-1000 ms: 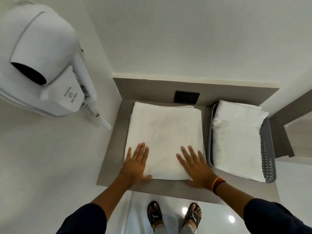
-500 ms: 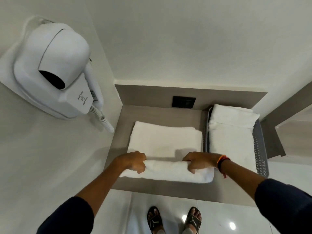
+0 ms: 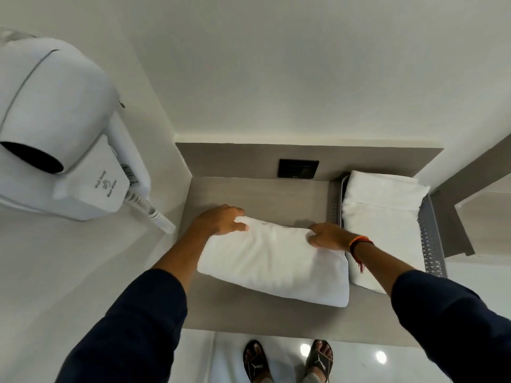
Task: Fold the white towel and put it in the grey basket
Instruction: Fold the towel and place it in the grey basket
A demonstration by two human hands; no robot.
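Observation:
The white towel [image 3: 273, 265] lies folded into a thick oblong on the grey shelf [image 3: 257, 319]. My left hand [image 3: 219, 219] grips its far left corner. My right hand [image 3: 327, 236], with an orange wristband, grips its far right corner. Both hands sit at the towel's far edge. To the right stands the grey basket [image 3: 431, 244] with perforated walls, holding another folded white towel [image 3: 381, 225] that fills most of it.
A white wall-hung hair dryer [image 3: 55, 139] with a coiled cord juts out at the left. A black socket plate [image 3: 298, 168] sits on the shelf's back panel. White walls close in the shelf at the back and left. Sandalled feet [image 3: 287, 360] show below on the floor.
The towel lay flat under my open palms; both hands took its near edge and carried it over to the far edge, halving the towel. The shelf's back part now shows.

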